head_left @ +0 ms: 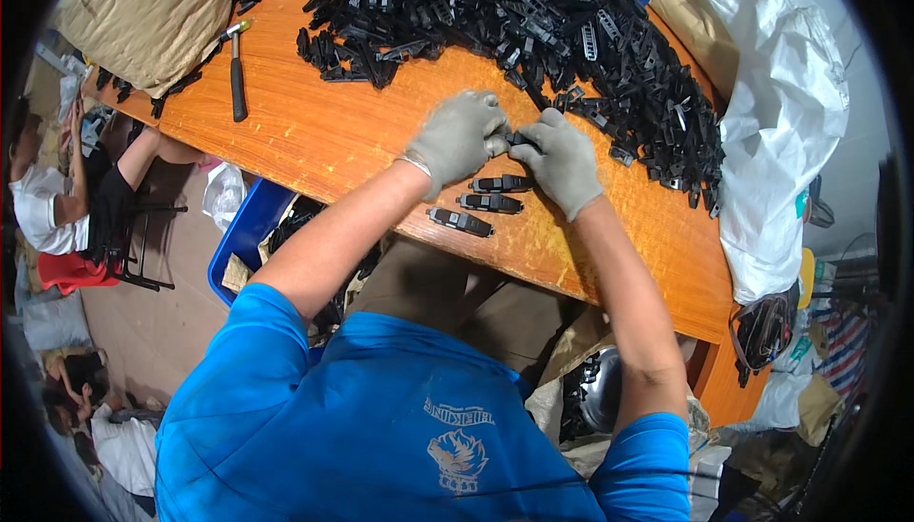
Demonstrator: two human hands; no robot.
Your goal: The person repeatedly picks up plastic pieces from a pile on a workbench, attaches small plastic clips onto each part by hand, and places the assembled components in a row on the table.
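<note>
My left hand [457, 138] and my right hand [564, 162], both in grey gloves, meet over the wooden table [657, 246]. Their fingers are closed on a small black plastic part [515, 138], mostly hidden between the fingertips. Just below my hands, near the table's front edge, lie three elongated black plastic pieces: a top piece [502, 183], a middle piece [490, 203] and a lower piece [461, 222]. Beyond my hands spreads a large heap of black plastic parts [505, 18], reaching down the right side of the table.
A hammer [238, 79] lies at the left, by a big tan sack [143, 18]. White sacking [781, 132] stands along the right edge. Below the table at left is a blue bin [243, 227]. Another person [62, 194] sits at the far left.
</note>
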